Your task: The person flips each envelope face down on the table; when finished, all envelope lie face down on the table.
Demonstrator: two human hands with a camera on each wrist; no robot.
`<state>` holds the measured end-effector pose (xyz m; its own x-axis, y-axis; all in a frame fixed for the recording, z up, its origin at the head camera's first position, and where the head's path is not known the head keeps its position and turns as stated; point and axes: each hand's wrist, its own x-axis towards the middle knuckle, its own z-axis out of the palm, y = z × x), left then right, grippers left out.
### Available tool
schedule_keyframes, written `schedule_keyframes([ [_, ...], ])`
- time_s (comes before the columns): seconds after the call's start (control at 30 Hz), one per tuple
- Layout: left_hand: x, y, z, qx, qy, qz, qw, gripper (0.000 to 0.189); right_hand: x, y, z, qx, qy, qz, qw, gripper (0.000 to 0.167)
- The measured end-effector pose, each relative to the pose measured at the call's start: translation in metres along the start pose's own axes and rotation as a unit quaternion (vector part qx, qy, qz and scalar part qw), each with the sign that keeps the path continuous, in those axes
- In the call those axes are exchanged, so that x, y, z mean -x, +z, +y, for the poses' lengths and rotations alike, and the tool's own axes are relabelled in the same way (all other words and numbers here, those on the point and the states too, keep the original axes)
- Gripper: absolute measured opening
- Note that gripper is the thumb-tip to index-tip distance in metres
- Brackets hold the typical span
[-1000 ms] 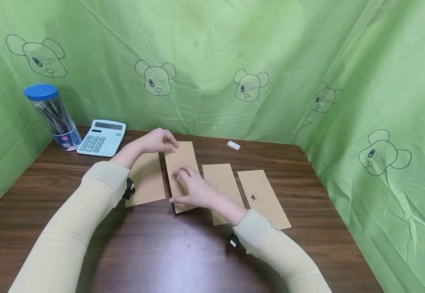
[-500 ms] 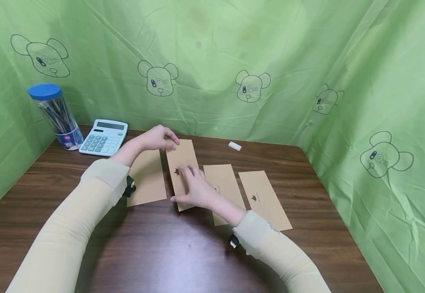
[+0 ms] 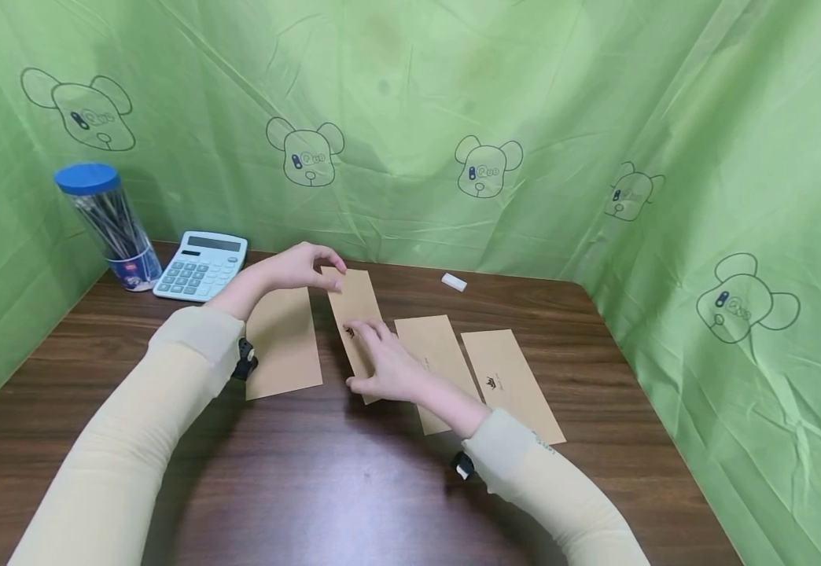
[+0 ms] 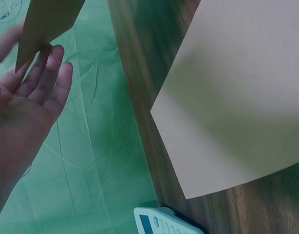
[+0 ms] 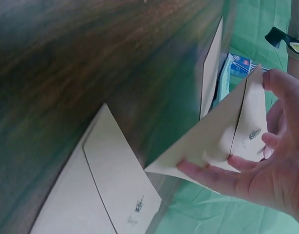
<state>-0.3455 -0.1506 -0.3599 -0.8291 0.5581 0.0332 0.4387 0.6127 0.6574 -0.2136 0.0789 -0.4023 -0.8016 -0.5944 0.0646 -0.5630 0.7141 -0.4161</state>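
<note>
Both my hands hold one brown paper envelope (image 3: 352,297), lifted off the table and tilted, with a small black crown print on its front. At its far end, my left hand (image 3: 300,266) pinches it between thumb and fingers. My right hand (image 3: 395,369) grips the near part, thumb at one edge and fingers spread across toward the other, clearest in the right wrist view. A plain-faced envelope (image 3: 283,346) lies left of it, beneath my left wrist. To the right lie two more, one envelope (image 3: 433,338) partly under my right wrist and a crown-printed envelope (image 3: 509,365).
A light blue calculator (image 3: 201,263) sits at the back left, beside a blue-lidded clear tub (image 3: 109,228) of dark sticks. Near the back edge lies a small white block (image 3: 454,281). Green cloth (image 3: 396,94) hangs around the wooden table (image 3: 297,487).
The held envelope has turned more onto its edge, looking narrower, and its near end has shifted right. My right hand has moved slightly right with it.
</note>
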Motion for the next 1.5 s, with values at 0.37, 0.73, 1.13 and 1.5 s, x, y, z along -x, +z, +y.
schedule_keyframes([
  [0.37, 0.005, -0.01, 0.006, 0.005, 0.01, -0.019, 0.9998, 0.059, 0.004, -0.022, 0.002, -0.02, -0.072, 0.004, 0.9972, 0.078],
  [0.73, -0.007, -0.016, 0.017, 0.022, 0.059, 0.026, 0.9977, 0.041, 0.008, -0.043, -0.001, -0.041, -0.108, 0.026, 0.9929, 0.068],
  [1.13, -0.019, -0.009, 0.026, 0.043, 0.059, 0.056, 0.9958, 0.033, 0.013, -0.051, 0.008, -0.101, -0.093, 0.058, 0.9889, 0.068],
  [1.5, -0.024, 0.001, 0.02, -0.003, 0.043, 0.042, 0.9982, 0.037, 0.018, -0.051, 0.019, -0.164, -0.05, 0.03, 0.9848, 0.07],
])
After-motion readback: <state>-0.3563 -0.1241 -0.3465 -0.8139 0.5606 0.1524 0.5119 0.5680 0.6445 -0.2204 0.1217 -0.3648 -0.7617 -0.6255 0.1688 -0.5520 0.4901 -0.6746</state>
